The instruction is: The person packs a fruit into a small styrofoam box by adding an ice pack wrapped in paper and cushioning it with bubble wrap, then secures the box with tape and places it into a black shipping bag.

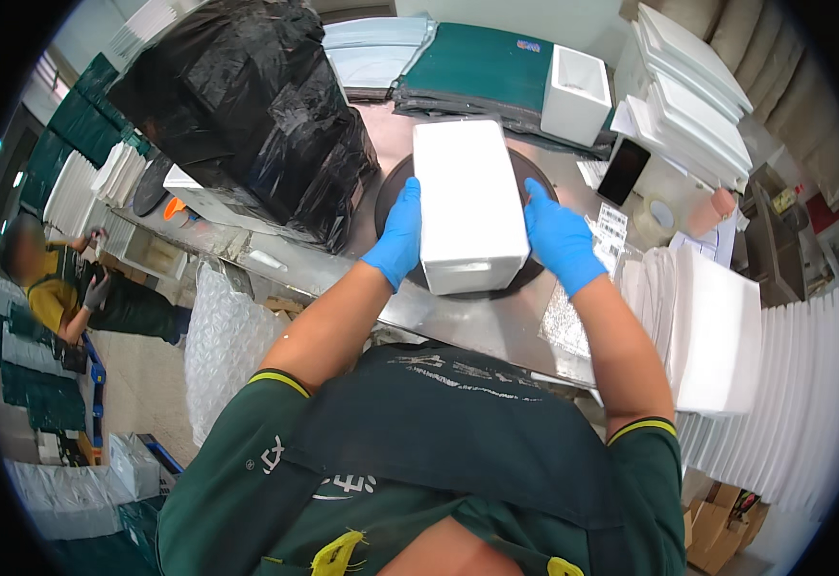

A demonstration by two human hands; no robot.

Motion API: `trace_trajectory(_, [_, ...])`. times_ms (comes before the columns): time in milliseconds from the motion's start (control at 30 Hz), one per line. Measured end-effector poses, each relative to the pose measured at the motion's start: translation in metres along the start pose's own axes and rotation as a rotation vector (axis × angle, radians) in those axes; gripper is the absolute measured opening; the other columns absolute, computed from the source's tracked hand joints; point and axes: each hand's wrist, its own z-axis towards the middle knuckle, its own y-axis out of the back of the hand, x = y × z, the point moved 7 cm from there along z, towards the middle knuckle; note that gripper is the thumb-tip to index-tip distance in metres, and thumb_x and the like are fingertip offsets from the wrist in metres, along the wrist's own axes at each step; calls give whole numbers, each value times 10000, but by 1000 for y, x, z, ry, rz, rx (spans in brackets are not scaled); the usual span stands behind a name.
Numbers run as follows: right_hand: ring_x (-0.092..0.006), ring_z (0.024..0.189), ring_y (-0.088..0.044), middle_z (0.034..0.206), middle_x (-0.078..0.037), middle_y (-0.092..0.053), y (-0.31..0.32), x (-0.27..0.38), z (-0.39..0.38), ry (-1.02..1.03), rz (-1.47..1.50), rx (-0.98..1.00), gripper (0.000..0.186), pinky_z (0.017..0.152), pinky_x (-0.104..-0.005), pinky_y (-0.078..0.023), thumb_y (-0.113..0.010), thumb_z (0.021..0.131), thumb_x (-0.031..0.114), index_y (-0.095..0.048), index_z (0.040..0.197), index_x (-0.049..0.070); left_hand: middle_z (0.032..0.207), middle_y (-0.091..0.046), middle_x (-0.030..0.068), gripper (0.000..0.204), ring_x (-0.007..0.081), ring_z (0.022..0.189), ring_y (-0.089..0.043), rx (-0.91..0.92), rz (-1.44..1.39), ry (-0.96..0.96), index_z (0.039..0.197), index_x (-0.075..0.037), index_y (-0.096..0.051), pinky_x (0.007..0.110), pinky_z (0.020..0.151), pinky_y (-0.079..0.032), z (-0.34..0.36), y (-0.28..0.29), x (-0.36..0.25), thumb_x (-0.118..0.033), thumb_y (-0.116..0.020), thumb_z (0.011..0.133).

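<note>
Left hand (398, 235), right hand (563, 238) flank box (467, 192) near table edge (482, 334)

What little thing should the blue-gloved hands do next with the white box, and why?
I'd probably bring the right hand gently in against the white box. Its fingertips look slightly apart from the box, while the left hand is close against the other side. Two hands could steady it on the round black disc.
</note>
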Motion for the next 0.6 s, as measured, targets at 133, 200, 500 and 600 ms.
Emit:
trace_trajectory(133, [-366,885,-631,1041,-186,-636,-27,24,-10,222,-122,-143,489,737,-449,-510,-363,917,166,-350,1403,114,1273,-515,123,472,215,1079,-558,183,54,62,1340,-26,-397,350,906,-482,-7,20,-2,-357,-325,1011])
trace_trajectory(200, [-384,780,-639,1014,-195,-642,-22,38,-35,146,-125,32,507,713,-451,-513,-405,906,176,-348,1404,96,1312,-497,149,513,240,1122,-545,171,125,70,1366,-7,-377,356,931,-469,-14,40,5,-371,-332,1007])
trace_trajectory(500, [-84,622,-543,705,-22,-568,92,5,-67,-216,764,130,422,599,-242,-455,-576,871,236,-549,1254,61,1286,-468,179,643,246,1184,-478,-146,590,-488,1392,-16,-338,336,986,-405,-77,15,-105,-267,-641,884])
trace_trajectory(600, [-42,642,-503,728,21,-541,149,2,-68,-135,1002,-68,375,606,-191,-429,-562,853,187,-591,1182,10,1016,-611,93,502,152,912,-598,79,327,-285,1347,-43,-402,303,826,-484,-89,-12,-112,-284,-563,937])
